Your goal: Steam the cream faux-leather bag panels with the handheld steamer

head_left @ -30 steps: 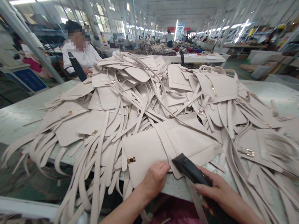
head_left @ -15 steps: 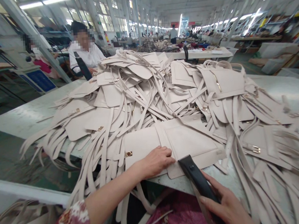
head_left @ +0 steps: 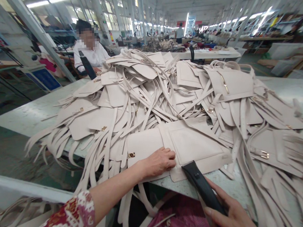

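Observation:
My left hand rests with curled fingers on a beige bag piece at the front edge of the table; its fingertips press at the seam between two panels. A strap lies over this piece, and a small gold clasp shows at its left. In my right hand is a long black hand tool, stapler-like, with a grey strip along its underside. Its blunt tip points up and left, just by the piece's lower edge, right of my left hand. Whether it touches the piece I cannot tell.
A large heap of beige bag pieces with dangling straps and gold fittings covers much of the pale table. Across it sits a person in white, beside an upright black object. More beige pieces lie low at left.
The whole view has shifted slightly to the right and down. Both hands keep nearly the same pose; the tool's tip sits slightly lower against the bag piece.

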`<state>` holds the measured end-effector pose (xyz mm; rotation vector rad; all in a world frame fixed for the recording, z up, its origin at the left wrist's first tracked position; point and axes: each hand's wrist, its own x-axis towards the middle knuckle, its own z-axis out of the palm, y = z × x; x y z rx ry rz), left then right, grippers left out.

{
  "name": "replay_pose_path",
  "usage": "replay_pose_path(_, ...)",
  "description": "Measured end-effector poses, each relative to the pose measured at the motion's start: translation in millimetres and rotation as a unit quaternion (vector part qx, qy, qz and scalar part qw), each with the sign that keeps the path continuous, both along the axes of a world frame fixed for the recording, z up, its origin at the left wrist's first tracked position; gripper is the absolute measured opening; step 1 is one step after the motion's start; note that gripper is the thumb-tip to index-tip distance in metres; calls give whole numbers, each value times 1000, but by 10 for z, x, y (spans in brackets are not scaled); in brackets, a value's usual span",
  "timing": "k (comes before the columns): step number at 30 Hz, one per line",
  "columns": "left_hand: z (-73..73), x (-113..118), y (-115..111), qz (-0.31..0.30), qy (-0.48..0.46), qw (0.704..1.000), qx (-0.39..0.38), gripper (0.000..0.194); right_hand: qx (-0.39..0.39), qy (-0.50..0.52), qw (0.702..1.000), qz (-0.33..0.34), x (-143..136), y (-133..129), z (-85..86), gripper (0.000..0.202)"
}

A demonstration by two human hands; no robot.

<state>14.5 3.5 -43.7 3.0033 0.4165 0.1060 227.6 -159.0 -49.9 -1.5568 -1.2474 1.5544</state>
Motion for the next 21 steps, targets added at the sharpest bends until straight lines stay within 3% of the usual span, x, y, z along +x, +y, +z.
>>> replay_pose_path(3, -5, -22, -10, 12, -9, 1000, -11, 4, 3, 4, 1000, -2, 0, 13, -21, 77)
replay_pose_path(14, -7, -43, -6, 2, -19, 1000, -15, 13, 9, -8, 999, 35, 73, -26, -40, 76)
replay_pose_path(21, -125, -182, -21, -16, -88, 995, -41, 13, 43, -44, 998, 18, -141, 201, 190, 62)
